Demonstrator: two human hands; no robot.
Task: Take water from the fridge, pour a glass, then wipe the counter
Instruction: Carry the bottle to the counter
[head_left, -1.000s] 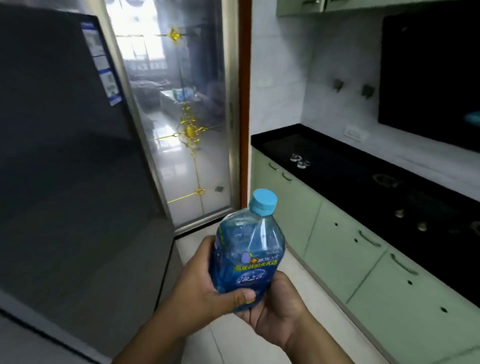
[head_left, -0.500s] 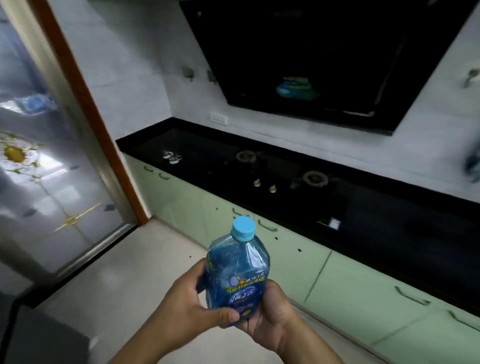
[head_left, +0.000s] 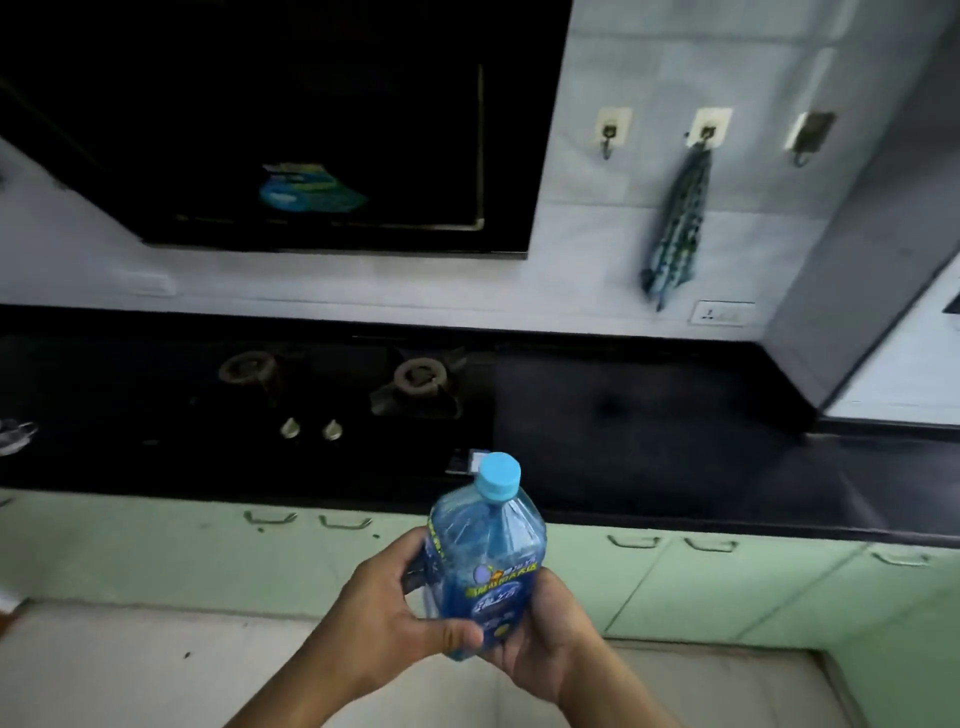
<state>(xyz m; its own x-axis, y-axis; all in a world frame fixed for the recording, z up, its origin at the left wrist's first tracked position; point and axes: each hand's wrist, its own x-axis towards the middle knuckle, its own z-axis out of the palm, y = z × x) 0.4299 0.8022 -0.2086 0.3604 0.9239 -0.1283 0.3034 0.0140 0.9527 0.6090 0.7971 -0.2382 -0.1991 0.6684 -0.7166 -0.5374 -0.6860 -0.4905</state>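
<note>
A blue plastic water bottle (head_left: 485, 551) with a light blue cap and a printed label stands upright in front of me, cap on. My left hand (head_left: 387, 618) grips its left side, thumb across the lower label. My right hand (head_left: 540, 634) cups its base and right side from below. The black counter (head_left: 649, 431) runs across the view beyond the bottle. At the counter's far left edge some clear glassware (head_left: 13, 434) shows, partly cut off. A blue-green patterned cloth (head_left: 675, 223) hangs from a wall hook above the counter.
A gas hob with two burners (head_left: 332, 384) and two knobs is set into the counter. A black range hood (head_left: 270, 124) hangs above it. Pale green cabinets (head_left: 675, 577) line the counter front. A wall corner (head_left: 857, 260) juts out at right.
My view has swung right from the fridge and glass door to face the counter and hob. Both hands keep the same hold on the bottle.
</note>
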